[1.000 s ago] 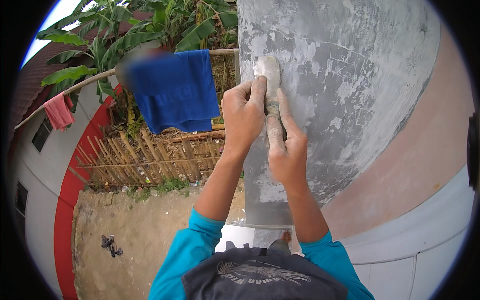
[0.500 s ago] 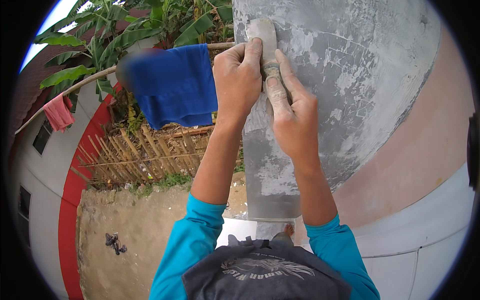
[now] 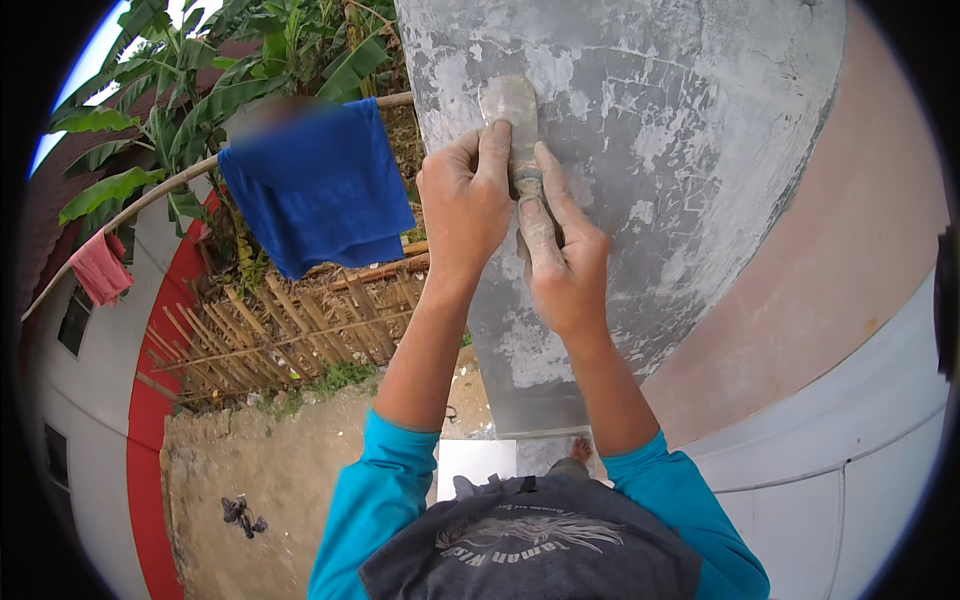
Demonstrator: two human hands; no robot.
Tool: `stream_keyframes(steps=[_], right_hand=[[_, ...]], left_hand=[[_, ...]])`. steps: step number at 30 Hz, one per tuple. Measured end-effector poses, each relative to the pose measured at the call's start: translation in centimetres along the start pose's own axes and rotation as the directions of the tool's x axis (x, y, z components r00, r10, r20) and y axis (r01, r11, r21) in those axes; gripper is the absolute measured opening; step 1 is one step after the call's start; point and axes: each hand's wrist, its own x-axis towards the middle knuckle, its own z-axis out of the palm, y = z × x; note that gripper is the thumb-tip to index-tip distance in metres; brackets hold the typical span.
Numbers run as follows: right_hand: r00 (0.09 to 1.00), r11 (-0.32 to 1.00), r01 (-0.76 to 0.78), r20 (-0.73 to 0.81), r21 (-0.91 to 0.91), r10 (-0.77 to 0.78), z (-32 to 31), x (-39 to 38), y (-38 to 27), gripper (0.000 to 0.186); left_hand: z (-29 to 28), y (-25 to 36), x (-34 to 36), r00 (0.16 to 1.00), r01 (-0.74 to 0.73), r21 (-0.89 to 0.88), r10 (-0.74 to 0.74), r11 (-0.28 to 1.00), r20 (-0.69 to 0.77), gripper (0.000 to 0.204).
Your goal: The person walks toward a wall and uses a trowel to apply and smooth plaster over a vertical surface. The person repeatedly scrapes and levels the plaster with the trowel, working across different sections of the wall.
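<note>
A putty knife (image 3: 508,100) with a rounded, dusty blade points away from me over the grey, patchy skim-coated wall (image 3: 660,170). My right hand (image 3: 568,270) is closed around its handle, thumb and forefinger stretched along it. My left hand (image 3: 463,205) is closed too, its thumb pressed on the blade near the handle and the other fingers curled beneath. Dried pale plaster coats the fingers of both hands. Whether the blade's tip touches the wall, I cannot tell.
A pole (image 3: 180,180) at the left carries a blue towel (image 3: 320,190) and a pink cloth (image 3: 101,268). Beyond it are a bamboo fence (image 3: 290,335) and banana plants. Below lie bare ground (image 3: 300,470) and a white board (image 3: 477,468). A beige wall band (image 3: 800,290) curves at the right.
Both hands and the putty knife are lower in the picture and farther from the wall's left edge. The view has shifted and tilted slightly. Both hands keep their hold.
</note>
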Motion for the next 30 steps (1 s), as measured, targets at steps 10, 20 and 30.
stream_keyframes(steps=[10,20,30], right_hand=[[0.984,0.983,-0.150,-0.084,0.108,0.160,-3.2,-3.4,1.9,0.050],[0.896,0.930,-0.332,-0.257,0.157,0.363,-3.1,-10.0,5.8,0.051],[0.922,0.965,-0.223,-0.291,0.137,0.254,-4.3,-10.8,8.2,0.049]], left_hand=[[3.1,-2.7,-3.8,0.991,-0.126,0.011,0.125,0.992,0.048,0.039],[4.1,-5.6,-10.2,0.985,-0.027,0.230,-0.013,0.973,0.170,0.035],[5.6,-6.3,-10.8,0.970,-0.078,0.201,0.027,0.977,0.242,0.033]])
